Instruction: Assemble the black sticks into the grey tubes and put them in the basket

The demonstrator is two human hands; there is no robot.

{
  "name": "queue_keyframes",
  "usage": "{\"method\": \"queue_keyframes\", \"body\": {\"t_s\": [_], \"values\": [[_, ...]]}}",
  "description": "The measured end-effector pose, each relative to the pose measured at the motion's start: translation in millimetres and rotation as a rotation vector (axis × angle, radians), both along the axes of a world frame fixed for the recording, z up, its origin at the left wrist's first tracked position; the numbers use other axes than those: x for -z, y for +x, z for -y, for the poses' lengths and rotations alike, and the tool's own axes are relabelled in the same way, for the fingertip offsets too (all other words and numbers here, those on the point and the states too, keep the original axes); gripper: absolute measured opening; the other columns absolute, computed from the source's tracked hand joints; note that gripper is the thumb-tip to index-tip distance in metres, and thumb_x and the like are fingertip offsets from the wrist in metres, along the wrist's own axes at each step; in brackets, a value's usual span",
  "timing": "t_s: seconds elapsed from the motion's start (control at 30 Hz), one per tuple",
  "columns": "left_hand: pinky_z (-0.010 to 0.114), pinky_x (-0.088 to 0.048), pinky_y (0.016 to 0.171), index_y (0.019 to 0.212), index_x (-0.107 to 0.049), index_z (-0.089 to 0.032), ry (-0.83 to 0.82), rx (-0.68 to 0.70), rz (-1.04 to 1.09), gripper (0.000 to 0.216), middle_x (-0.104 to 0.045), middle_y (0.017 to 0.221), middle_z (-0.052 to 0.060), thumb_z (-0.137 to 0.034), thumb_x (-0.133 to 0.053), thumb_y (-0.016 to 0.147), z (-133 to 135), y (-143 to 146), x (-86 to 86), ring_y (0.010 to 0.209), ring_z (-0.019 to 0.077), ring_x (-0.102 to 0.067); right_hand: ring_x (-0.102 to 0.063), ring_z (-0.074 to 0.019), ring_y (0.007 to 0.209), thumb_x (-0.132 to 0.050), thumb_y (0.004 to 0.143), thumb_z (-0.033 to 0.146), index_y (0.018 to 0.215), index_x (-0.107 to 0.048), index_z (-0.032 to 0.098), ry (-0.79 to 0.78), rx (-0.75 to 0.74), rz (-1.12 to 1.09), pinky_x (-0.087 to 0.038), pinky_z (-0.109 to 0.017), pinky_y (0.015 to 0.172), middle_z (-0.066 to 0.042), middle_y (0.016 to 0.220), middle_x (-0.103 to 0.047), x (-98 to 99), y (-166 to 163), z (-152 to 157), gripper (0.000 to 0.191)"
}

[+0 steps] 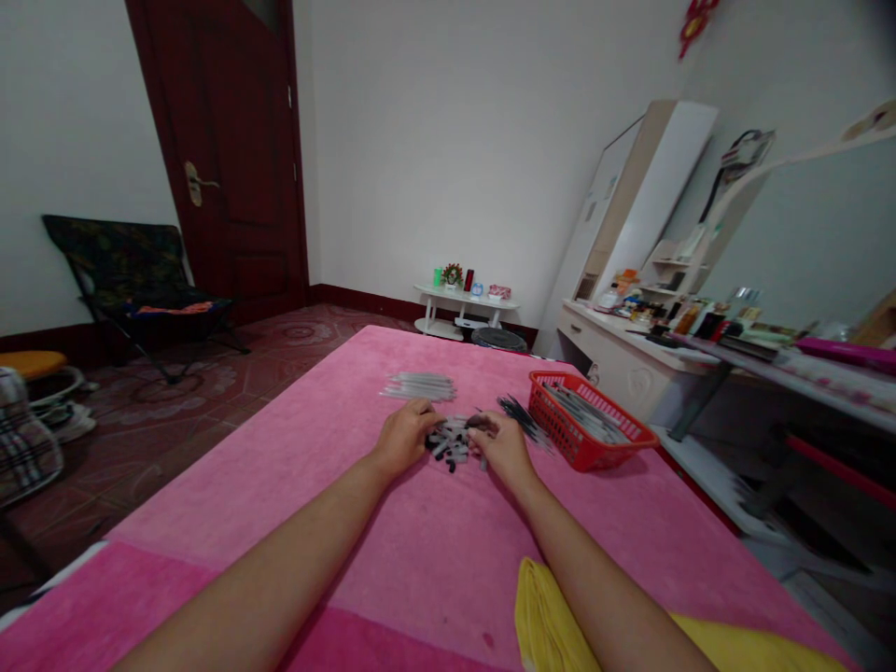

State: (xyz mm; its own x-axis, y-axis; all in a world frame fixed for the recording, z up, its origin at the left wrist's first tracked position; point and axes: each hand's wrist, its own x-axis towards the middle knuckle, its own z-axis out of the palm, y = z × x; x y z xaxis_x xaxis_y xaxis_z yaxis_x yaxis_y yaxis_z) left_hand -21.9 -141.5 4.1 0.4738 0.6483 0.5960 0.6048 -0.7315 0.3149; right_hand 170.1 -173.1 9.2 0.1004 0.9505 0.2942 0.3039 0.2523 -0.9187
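Note:
On the pink cloth lies a loose pile of small black and translucent grey pieces that look like pen caps (455, 443). My left hand (404, 435) rests at the pile's left side, its fingers curled together at the edge; whatever they hold is hidden. From the right, my right hand (505, 446) reaches in with thumb and fingers pinched by a dark small piece, too small to make out. Beyond my left hand is a row of clear pen tubes (420, 385). Thin black pen refills (524, 418) lie in a bunch just right of my right hand.
A red plastic basket (570, 446) holding many thin pen parts stands on the right of the pink-covered table (294, 485). Yellow cloth (550, 621) lies under my right forearm. A cluttered dressing table (630, 350) is at right, a folding chair (133, 271) at left.

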Motion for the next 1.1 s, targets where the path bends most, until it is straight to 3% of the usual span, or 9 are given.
{"method": "queue_keyframes", "body": {"t_s": [0.27,0.53,0.73,0.97,1.1], "values": [[0.025,-0.043,0.07,0.099,-0.07,-0.022,-0.015,0.018,-0.047,0.03,-0.061,0.089,0.006,-0.01,-0.051,0.08,1.5,0.5,0.1,0.084,0.0175,-0.056,-0.062,-0.0162,0.065,-0.053,0.068,0.021,0.079,-0.066,0.016,0.167,0.061,0.309,-0.047,-0.026,0.063,-0.004,0.072,-0.068,-4.2,2.6,3.0,0.017],[0.025,-0.042,0.07,0.101,-0.07,-0.023,-0.021,0.019,-0.096,0.035,-0.063,0.092,0.006,-0.008,-0.051,0.076,6.0,3.0,-3.2,0.086,0.0177,-0.056,-0.059,-0.015,0.056,-0.05,0.074,0.021,0.075,-0.061,0.018,0.094,0.047,0.328,-0.043,-0.023,0.054,-0.001,0.061,-0.064,-2.1,3.2,5.0,0.011],[0.024,-0.042,0.07,0.102,-0.068,-0.024,0.011,0.011,-0.076,0.034,-0.062,0.093,0.005,-0.008,-0.053,0.076,8.6,5.6,-4.0,0.086,0.0171,-0.056,-0.057,-0.0151,0.056,-0.037,0.09,0.038,0.065,-0.059,0.019,0.057,0.124,0.552,-0.038,-0.023,0.053,-0.004,0.058,-0.062,-11.1,2.0,13.1,0.038],[0.025,-0.043,0.071,0.101,-0.069,-0.024,0.003,-0.003,-0.058,0.032,-0.062,0.093,0.005,-0.01,-0.054,0.077,7.2,5.1,-3.2,0.087,0.0173,-0.056,-0.059,-0.0152,0.068,-0.052,0.081,0.025,0.085,-0.06,0.019,0.16,0.106,0.619,-0.038,-0.023,0.061,-0.002,0.075,-0.067,-11.6,1.2,13.0,0.011],[0.024,-0.042,0.07,0.101,-0.069,-0.025,-0.003,0.021,-0.042,0.034,-0.062,0.091,0.004,-0.008,-0.053,0.077,6.7,4.5,-1.8,0.085,0.0165,-0.057,-0.058,-0.0156,0.066,-0.043,0.089,0.032,0.075,-0.061,0.019,0.116,0.115,0.688,-0.037,-0.023,0.061,-0.004,0.07,-0.065,-14.0,1.0,15.8,0.025]]}}
